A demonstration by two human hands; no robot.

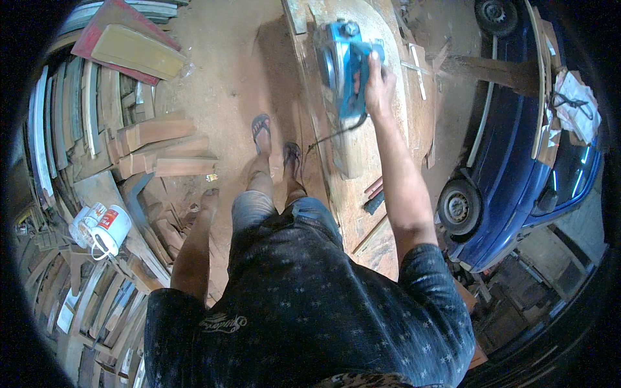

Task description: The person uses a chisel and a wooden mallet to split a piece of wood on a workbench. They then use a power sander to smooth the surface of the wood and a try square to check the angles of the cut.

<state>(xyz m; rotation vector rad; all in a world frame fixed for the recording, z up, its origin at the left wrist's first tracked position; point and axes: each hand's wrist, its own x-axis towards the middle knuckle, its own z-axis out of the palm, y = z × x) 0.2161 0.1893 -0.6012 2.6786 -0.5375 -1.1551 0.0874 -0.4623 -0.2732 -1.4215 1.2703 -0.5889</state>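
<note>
Head view, looking straight down: nearest the lens is the person's dark patterned shirt (304, 310), with denim shorts (284, 213) below it and two feet in flip-flops (275, 139) on the sawdust-covered floor (226, 71). The left hand (208, 199) hangs at the person's side, away from any object; its fingers seem loosely curled, though the view there is too dim to tell for sure. The right arm stretches forward over a long wooden workpiece (381, 123), and the right hand (378, 81) is closed around the handle of a blue electric planer (343, 61), which sits on a pale plank (352, 152) at the far part of that workpiece. A dark cord (330, 136) trails back from the planer. Stacked timber offcuts (162, 145) and white cans (107, 226) lie to the left; a blue car (517, 142) stands to the right.
</note>
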